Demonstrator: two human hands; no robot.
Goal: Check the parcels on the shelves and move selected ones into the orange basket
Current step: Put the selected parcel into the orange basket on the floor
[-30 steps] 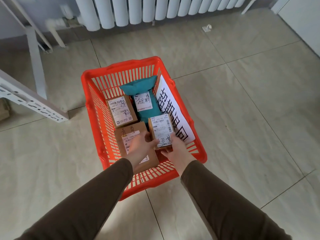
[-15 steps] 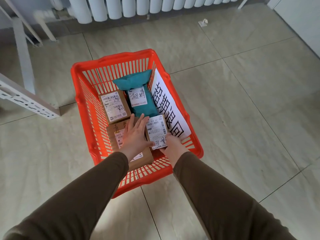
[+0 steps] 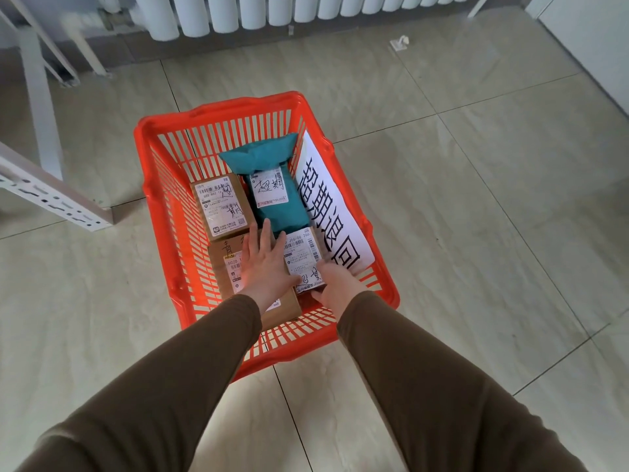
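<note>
An orange basket (image 3: 160,172) stands on the tiled floor with several parcels inside. A small brown box with a white label (image 3: 303,257) sits at its near right; my right hand (image 3: 337,284) grips that box's near edge. My left hand (image 3: 263,267) lies flat, fingers spread, beside the box and over a larger brown box (image 3: 221,267). Behind them lie another labelled brown box (image 3: 223,206) and a teal soft parcel (image 3: 275,195). A white paper sign with large black characters (image 3: 332,212) leans along the basket's right wall.
A white metal shelf frame (image 3: 51,195) stands at the left, its post (image 3: 37,97) rising behind. A white radiator (image 3: 289,8) runs along the far wall. A white panel (image 3: 592,39) stands at the right. Beige floor tiles surround the basket.
The small labelled box has gone down into the basket's near right corner. My left hand let go of it and now lies flat, fingers spread. The view has shifted slightly.
</note>
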